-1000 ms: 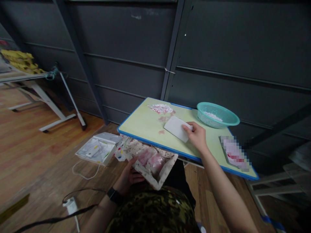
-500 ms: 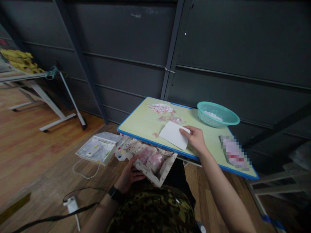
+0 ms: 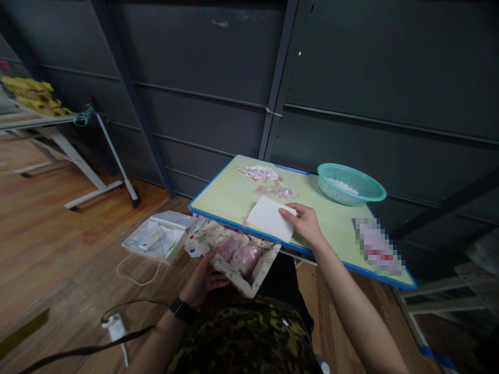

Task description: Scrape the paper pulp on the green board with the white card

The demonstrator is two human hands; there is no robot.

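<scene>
My right hand (image 3: pixel 302 222) grips a white flat card (image 3: pixel 270 218), thumb on top. The card rests low over the front part of the pale yellow tabletop (image 3: pixel 218 195), near its blue edge. Behind the card lie a pinkish smear of small bits (image 3: pixel 280 191) and a pile of white and pink flakes (image 3: pixel 258 173). My left hand (image 3: pixel 208 275) holds an open, stained box (image 3: pixel 268 262) by its near left side, just below the table's front edge. Pink and whitish material (image 3: pixel 241 253) lies inside the box. Some of my left fingers are hidden under it.
A green plastic basket (image 3: pixel 351 184) with white bits stands at the table's back right. A blurred-out flat item (image 3: pixel 378 246) lies at the right. On the floor at left are an open white box (image 3: pixel 156 241), cables and a power strip (image 3: pixel 116 330). A dark wall closes the back.
My right hand has moved the white card a little to the left, over the edge side nearer the box. My left hand still holds the box, almost unmoved.
</scene>
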